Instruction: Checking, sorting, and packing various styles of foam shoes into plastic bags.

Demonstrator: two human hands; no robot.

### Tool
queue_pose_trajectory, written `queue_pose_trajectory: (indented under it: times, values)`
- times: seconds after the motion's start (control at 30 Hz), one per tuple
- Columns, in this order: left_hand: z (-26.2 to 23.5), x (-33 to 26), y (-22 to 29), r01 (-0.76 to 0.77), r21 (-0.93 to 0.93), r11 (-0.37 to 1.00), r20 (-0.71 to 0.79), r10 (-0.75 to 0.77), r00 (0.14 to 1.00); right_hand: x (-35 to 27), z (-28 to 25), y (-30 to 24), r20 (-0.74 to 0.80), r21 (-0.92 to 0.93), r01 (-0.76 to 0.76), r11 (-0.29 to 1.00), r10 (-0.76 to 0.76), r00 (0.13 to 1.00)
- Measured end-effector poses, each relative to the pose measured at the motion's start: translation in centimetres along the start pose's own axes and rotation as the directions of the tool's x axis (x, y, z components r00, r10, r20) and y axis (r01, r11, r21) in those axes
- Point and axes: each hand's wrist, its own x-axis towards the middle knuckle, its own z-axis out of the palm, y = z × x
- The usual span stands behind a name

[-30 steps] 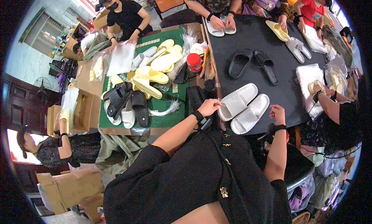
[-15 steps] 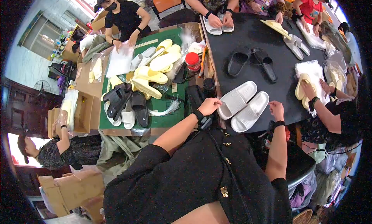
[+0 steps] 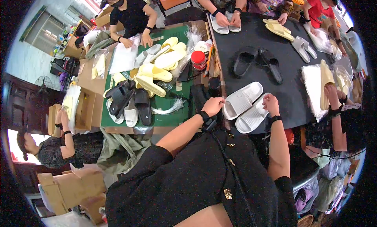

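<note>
1. Black-topped bench (image 3: 235,42) spans the right of the head view; beyond its left edge a green mat (image 3: 161,119) carries a heap of yellow slides (image 3: 169,62)
2. At the bench's near left corner lie two white slides, the left slide (image 3: 241,101) and the right slide (image 3: 251,119), side by side and slanting toward the far right
3. Left hand (image 3: 213,106): at the left slide's outer edge, grip drawn together; whether it pinches the rim, I cannot tell
4. Right hand (image 3: 271,103): curled over the right slide's outer side, partly hiding it; whether that grip is closed on it, I cannot tell
5. Farther from the near edge lies a black slide (image 3: 244,63)
6. Step in hand, as I judge: handling the white pair; the next move calls for light fingertip contact along both outer rims
</note>
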Motion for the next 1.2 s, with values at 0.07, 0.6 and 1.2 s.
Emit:
queue_pose_trajectory:
  times: [0.07, 0.6, 1.2]
  values:
    - [0.0, -0.1, 0.5, 0.008, 0.048, 0.999, -0.011, -0.008, 1.000, 0.0, 0.1, 0.0, 0.009, 0.028, -0.021, 0.999, 0.021, 1.000]
    - [1.9, 0.2, 0.7, 0.076, 0.133, 0.988, 0.070, -0.086, 0.994, -0.2, 1.1, 3.1, 0.008, -0.306, 0.164, 0.938, -0.169, 0.986]
    - [1.9, 0.9, 0.9, -0.071, 0.466, 0.882, -0.002, 0.081, 0.997, -0.4, 2.3, 3.5, 0.137, -0.149, 0.035, 0.988, -0.014, 0.990]
